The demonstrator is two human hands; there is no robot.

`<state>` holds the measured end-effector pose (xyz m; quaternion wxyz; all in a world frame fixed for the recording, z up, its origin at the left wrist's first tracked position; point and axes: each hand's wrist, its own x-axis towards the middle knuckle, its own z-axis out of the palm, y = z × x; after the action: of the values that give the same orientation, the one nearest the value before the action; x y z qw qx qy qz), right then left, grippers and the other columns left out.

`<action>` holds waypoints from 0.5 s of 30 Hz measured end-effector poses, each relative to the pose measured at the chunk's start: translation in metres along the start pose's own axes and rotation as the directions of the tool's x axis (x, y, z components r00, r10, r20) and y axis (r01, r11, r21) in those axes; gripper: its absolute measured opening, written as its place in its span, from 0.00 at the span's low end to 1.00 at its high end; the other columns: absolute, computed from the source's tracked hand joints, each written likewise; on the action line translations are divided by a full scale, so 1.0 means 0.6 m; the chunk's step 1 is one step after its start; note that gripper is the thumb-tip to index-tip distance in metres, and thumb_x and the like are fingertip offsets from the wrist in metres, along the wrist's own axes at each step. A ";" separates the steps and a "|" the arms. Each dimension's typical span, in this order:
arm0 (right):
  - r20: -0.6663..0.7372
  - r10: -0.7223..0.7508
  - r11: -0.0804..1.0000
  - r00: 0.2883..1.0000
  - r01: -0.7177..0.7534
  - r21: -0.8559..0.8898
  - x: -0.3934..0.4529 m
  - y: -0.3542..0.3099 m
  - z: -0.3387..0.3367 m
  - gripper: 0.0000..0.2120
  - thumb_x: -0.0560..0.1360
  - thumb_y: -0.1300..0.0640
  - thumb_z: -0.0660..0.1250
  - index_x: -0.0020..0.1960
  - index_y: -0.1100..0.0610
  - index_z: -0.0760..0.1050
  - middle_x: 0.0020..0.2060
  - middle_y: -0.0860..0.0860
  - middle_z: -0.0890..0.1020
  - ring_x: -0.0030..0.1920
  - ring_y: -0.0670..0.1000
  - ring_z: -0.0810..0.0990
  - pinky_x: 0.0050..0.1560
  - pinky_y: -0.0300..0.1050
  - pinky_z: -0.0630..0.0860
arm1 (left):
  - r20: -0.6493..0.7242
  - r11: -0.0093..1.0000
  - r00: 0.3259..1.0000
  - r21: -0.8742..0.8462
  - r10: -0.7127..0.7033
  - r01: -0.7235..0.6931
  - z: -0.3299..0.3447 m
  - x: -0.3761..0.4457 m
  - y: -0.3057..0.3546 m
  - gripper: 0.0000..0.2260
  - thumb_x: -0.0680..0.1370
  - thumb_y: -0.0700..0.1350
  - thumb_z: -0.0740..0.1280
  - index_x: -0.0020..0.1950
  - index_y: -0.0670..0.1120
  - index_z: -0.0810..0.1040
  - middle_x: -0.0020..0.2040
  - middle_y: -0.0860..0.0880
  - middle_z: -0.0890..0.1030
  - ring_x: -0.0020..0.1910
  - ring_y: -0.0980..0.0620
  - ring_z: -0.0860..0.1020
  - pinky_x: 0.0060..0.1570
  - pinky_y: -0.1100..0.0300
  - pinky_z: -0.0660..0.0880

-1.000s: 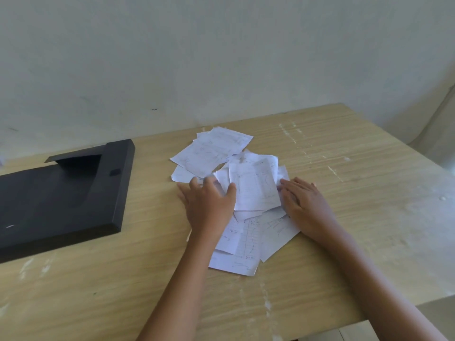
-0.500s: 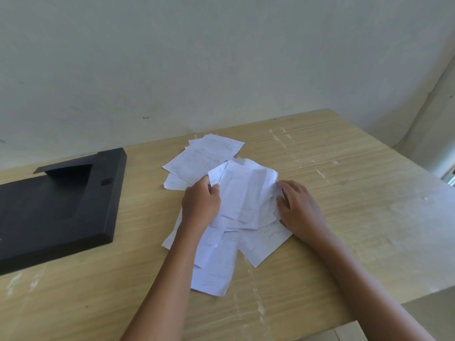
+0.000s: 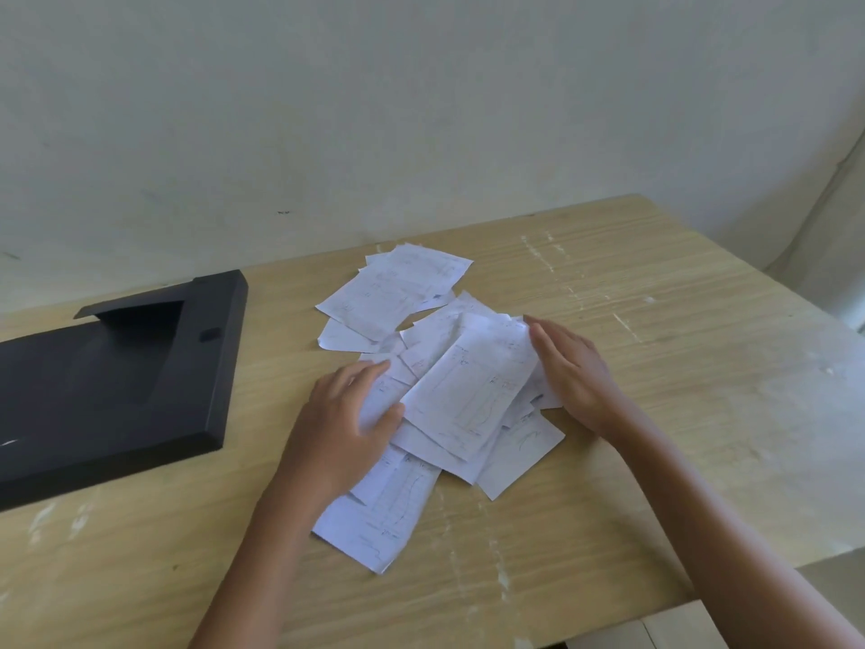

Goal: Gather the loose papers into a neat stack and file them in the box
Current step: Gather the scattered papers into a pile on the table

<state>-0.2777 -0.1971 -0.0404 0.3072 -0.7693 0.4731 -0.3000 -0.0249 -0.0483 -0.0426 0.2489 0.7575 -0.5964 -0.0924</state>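
Several loose white papers (image 3: 468,391) with faint drawings lie in an untidy, overlapping pile in the middle of the wooden table (image 3: 678,344). A smaller cluster of papers (image 3: 393,292) sits just behind the pile. My left hand (image 3: 346,423) rests flat on the pile's left side, fingers spread, thumb against the edge of the top sheet. My right hand (image 3: 571,372) presses edge-on against the pile's right side, fingers straight. Neither hand lifts a sheet. The black file box (image 3: 112,381) lies flat and open on the table to the left.
A pale wall stands close behind the table. The table's right and near edges are in view, with floor below at the lower right. Bare wood lies to the right of the papers and between the pile and the box.
My left hand has let go of the sheets it was pinching and now lies flat on the pile. The top sheet has settled down. My right hand has shifted slightly back along the pile's right side.
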 end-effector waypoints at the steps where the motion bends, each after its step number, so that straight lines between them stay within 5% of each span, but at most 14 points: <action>1: 0.021 -0.007 1.000 1.000 0.008 -0.023 0.007 0.000 0.003 0.24 0.84 0.42 0.50 0.74 0.49 0.69 0.73 0.46 0.72 0.76 0.50 0.65 0.76 0.57 0.59 | 0.039 1.000 0.999 0.010 -0.017 0.017 0.001 -0.010 -0.009 0.26 0.80 0.60 0.64 0.77 0.57 0.69 0.78 0.59 0.66 0.78 0.55 0.60 0.77 0.53 0.61; 5: 0.078 0.054 0.953 0.996 -0.029 -0.301 0.001 0.006 0.024 0.21 0.80 0.42 0.61 0.71 0.45 0.71 0.76 0.47 0.67 0.79 0.53 0.56 0.79 0.57 0.44 | 0.053 0.988 0.995 0.131 -0.084 0.077 0.026 -0.019 -0.002 0.24 0.83 0.61 0.55 0.80 0.59 0.64 0.83 0.56 0.56 0.83 0.51 0.50 0.80 0.49 0.52; 9: -0.006 0.031 0.955 0.999 -0.032 -0.294 -0.027 -0.008 0.038 0.20 0.80 0.44 0.60 0.70 0.49 0.73 0.72 0.47 0.71 0.77 0.51 0.61 0.78 0.54 0.44 | -0.064 0.942 0.948 0.111 -0.312 0.318 0.061 -0.005 0.051 0.22 0.86 0.55 0.45 0.81 0.58 0.59 0.84 0.54 0.53 0.84 0.48 0.46 0.80 0.43 0.44; 12: -0.073 0.042 0.961 0.996 -0.060 -0.268 -0.041 -0.023 0.048 0.21 0.80 0.45 0.60 0.70 0.52 0.73 0.69 0.48 0.74 0.73 0.50 0.68 0.79 0.53 0.46 | -0.094 0.895 0.902 -0.198 -0.422 0.399 0.070 0.008 0.094 0.23 0.87 0.53 0.44 0.82 0.56 0.60 0.84 0.54 0.57 0.84 0.49 0.47 0.80 0.45 0.43; 15: -0.121 0.036 0.980 0.992 -0.059 -0.188 -0.046 -0.027 0.038 0.21 0.80 0.46 0.62 0.70 0.53 0.73 0.69 0.50 0.75 0.72 0.53 0.70 0.78 0.58 0.53 | -0.057 0.761 0.916 -0.578 -0.397 0.294 0.040 -0.002 0.094 0.22 0.86 0.54 0.49 0.81 0.57 0.60 0.81 0.57 0.62 0.81 0.55 0.57 0.80 0.51 0.53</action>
<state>-0.2621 -0.1619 -0.0469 0.2106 -0.7649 0.5352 -0.2900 -0.0843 -0.0629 -0.0357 0.4893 0.7536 -0.3680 -0.2394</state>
